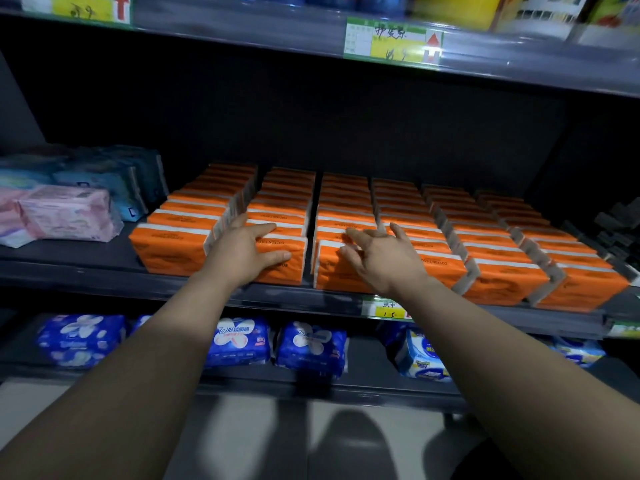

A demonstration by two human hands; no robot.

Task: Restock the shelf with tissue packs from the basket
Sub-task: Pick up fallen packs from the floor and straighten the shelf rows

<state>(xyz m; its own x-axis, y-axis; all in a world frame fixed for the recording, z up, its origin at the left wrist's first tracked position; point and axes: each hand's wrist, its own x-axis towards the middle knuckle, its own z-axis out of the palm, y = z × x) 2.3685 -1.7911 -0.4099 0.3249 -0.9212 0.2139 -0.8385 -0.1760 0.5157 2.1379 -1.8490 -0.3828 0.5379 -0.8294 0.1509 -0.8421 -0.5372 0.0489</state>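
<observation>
Several rows of orange tissue packs (502, 278) fill the middle shelf (86, 275), standing on edge from front to back. My left hand (242, 252) lies with straight fingers on the front pack of the second row (291, 268), thumb along its face. My right hand (381, 258) hovers with spread, relaxed fingers over the front pack of the third row (332, 275), holding nothing. The basket is not in view.
Pink and blue soft packs (69, 213) sit at the shelf's left end. Blue packs (239, 341) line the lower shelf. Black items (616, 230) stand at the far right. A yellow price tag (388, 308) hangs on the shelf's front rail. Tiled floor lies below.
</observation>
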